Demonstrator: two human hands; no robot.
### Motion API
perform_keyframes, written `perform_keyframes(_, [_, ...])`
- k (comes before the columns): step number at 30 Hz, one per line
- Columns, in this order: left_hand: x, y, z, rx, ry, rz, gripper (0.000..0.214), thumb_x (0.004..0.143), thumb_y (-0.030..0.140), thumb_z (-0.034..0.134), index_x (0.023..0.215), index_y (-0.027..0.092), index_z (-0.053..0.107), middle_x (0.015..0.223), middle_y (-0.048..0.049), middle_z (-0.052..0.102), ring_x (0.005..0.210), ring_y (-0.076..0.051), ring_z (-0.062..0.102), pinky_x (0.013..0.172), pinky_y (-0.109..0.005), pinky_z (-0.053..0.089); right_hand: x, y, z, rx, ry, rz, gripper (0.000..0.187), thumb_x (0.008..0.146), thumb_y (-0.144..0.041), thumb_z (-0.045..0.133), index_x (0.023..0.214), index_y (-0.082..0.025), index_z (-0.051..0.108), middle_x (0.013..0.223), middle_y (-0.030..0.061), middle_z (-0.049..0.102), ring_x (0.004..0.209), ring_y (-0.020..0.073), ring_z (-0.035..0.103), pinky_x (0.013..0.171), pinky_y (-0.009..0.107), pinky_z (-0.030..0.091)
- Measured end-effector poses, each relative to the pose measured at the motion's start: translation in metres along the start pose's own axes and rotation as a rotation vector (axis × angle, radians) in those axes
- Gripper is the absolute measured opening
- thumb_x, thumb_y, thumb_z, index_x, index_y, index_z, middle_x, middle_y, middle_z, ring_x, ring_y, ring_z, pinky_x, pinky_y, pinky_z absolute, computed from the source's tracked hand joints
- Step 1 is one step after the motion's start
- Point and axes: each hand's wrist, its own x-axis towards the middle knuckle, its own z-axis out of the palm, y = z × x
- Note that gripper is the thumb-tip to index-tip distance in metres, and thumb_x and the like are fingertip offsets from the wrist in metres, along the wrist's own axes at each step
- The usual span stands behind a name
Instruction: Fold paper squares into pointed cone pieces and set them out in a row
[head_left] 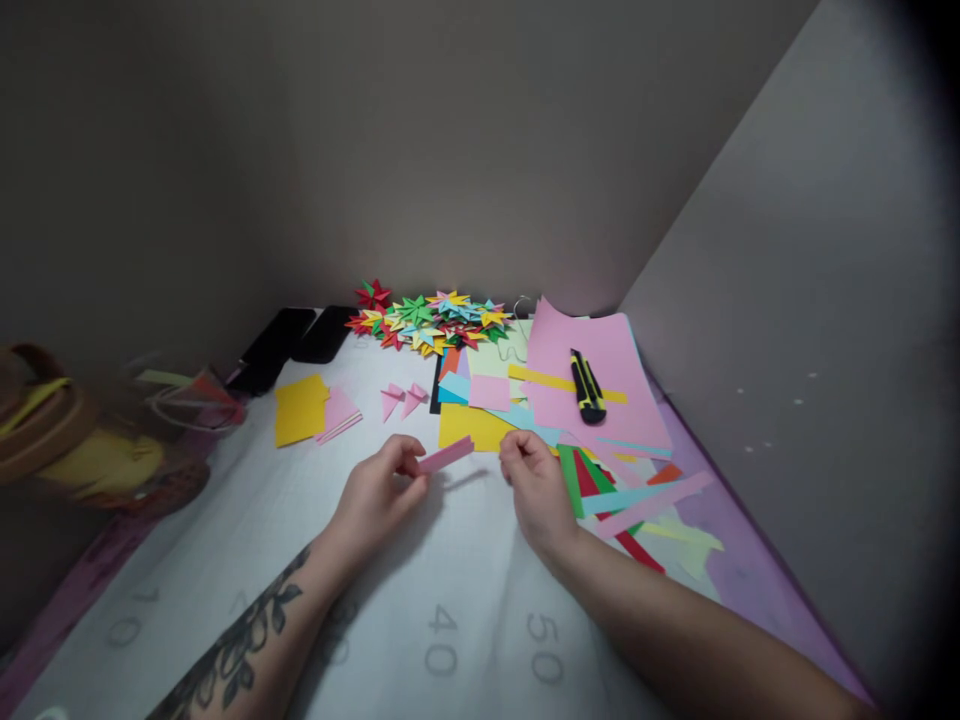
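Pink folded paper strip [448, 456] sits in your left hand [382, 490], its near end pinched between thumb and fingers, the rest jutting toward your right hand [536, 490] above the tabletop [405, 590]. Your right grip is curled in, fingertips bunched just beyond the strip's free end and apart from it; whether it pinches anything, you cannot tell. Ahead of your left hand lie two pink folded paper pieces [391, 400], side by side, and further left a yellow paper stack [301, 410] beside pink paper squares [342, 412]. Close by your right hand, coloured paper strips [626, 510] lie in a loose, overlapping heap. Beyond them, a black-and-yellow utility knife [589, 388] rests across a yellow strip [547, 379] on a large pink sheet [637, 370]. Folded paper stars [416, 312] are piled at the back, near the wall [420, 150].
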Motion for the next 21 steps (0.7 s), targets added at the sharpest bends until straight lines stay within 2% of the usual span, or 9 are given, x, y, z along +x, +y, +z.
perform_keyframes(3, [-0.001,-0.002,0.003,0.185,0.017,0.052,0.018,0.077,0.017,0.053,0.094,0.021,0.050,0.077,0.0027,0.064,0.069,-0.014,0.061,0.065,-0.024,0.044,-0.005,-0.008,0.000,-0.114,-0.045,-0.186,0.007,0.089,-0.028,0.053,0.093,-0.023,0.055,0.089,0.0018,0.051,0.082,0.0156,0.050,0.073,0.029,0.042])
perform_keyframes(5, [-0.003,-0.003,0.006,0.292,0.023,0.107,0.020,0.076,0.015,0.053,0.096,0.021,0.051,0.078,0.0020,0.065,0.069,-0.014,0.061,0.063,-0.025,0.043,-0.009,-0.012,0.001,-0.228,-0.123,-0.265,0.013,0.087,-0.025,0.054,0.100,-0.024,0.058,0.093,0.0031,0.049,0.082,0.0161,0.050,0.071,0.029,0.043])
perform_keyframes(8, [-0.005,-0.004,0.009,0.414,0.051,0.207,0.020,0.078,0.013,0.052,0.096,0.020,0.052,0.078,0.0005,0.066,0.068,-0.015,0.062,0.061,-0.025,0.042,-0.014,-0.015,0.002,-0.367,-0.197,-0.269,0.017,0.087,-0.022,0.055,0.101,-0.024,0.063,0.088,0.0030,0.050,0.074,0.0150,0.050,0.065,0.028,0.044])
perform_keyframes(13, [-0.007,-0.006,0.010,0.570,0.081,0.334,0.014,0.082,0.014,0.050,0.094,0.019,0.056,0.074,-0.0016,0.063,0.066,-0.017,0.061,0.059,-0.026,0.041,-0.017,-0.016,0.005,-0.423,-0.214,-0.277,0.018,0.086,-0.017,0.054,0.100,-0.022,0.062,0.082,0.0020,0.056,0.066,0.0135,0.051,0.062,0.026,0.045])
perform_keyframes(17, [-0.008,-0.003,0.008,0.633,0.083,0.362,0.013,0.083,0.013,0.051,0.093,0.019,0.057,0.071,-0.0015,0.061,0.065,-0.017,0.060,0.058,-0.026,0.040,-0.020,-0.016,0.005,-0.440,-0.225,-0.319,0.019,0.085,-0.016,0.053,0.102,-0.022,0.059,0.081,0.0013,0.057,0.066,0.0134,0.053,0.062,0.026,0.045])
perform_keyframes(21, [-0.009,0.001,0.008,0.671,0.082,0.389,0.013,0.083,0.011,0.050,0.089,0.018,0.058,0.067,-0.0010,0.059,0.063,-0.017,0.058,0.056,-0.027,0.039,-0.021,-0.015,0.005,-0.454,-0.257,-0.296,0.021,0.085,-0.016,0.053,0.104,-0.022,0.059,0.076,0.0002,0.057,0.066,0.0136,0.054,0.061,0.025,0.045])
